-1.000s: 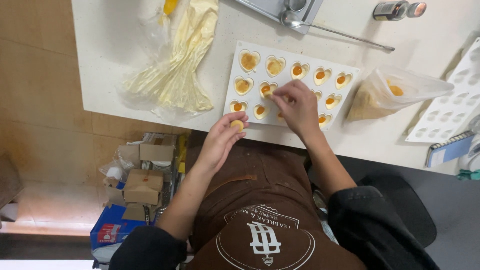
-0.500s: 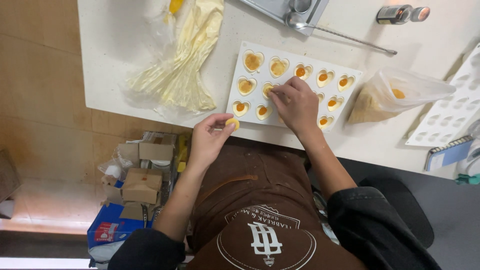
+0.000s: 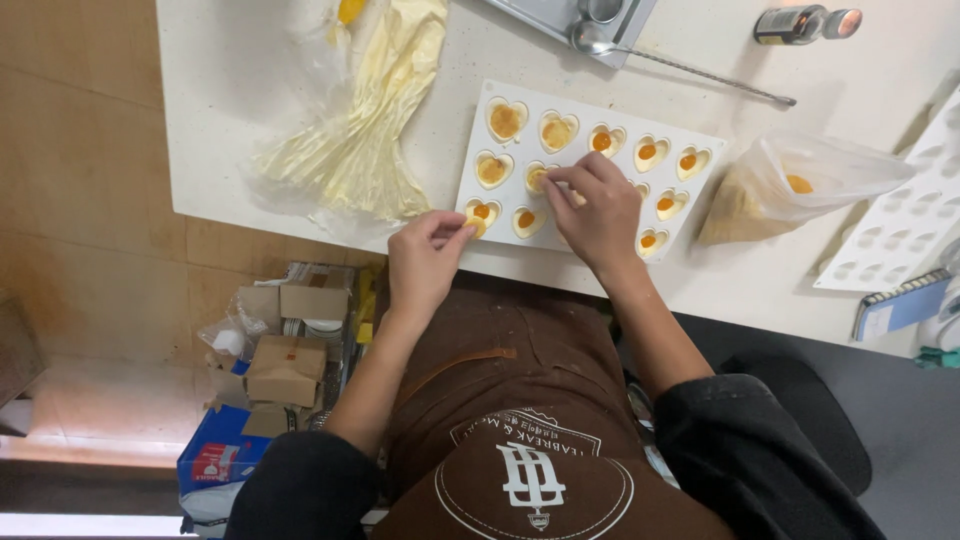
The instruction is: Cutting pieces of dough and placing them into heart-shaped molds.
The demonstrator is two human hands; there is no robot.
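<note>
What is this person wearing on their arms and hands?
Both hands, the left hand and the right hand, are bare: no gloves, and no rings or watch that I can make out. Black sleeves are pushed up, forearms uncovered. A brown apron covers the front.

Worktop: white table (image 3: 250,90), its near edge running across the view.
Floor: warm tan tiles (image 3: 90,200) on the left, brightly lit low down.
Right side: dark grey floor (image 3: 900,420) with a black stool seat (image 3: 800,400).
Under the table edge: cardboard boxes (image 3: 285,365) and a blue carton (image 3: 215,460), heaped close together.
</note>
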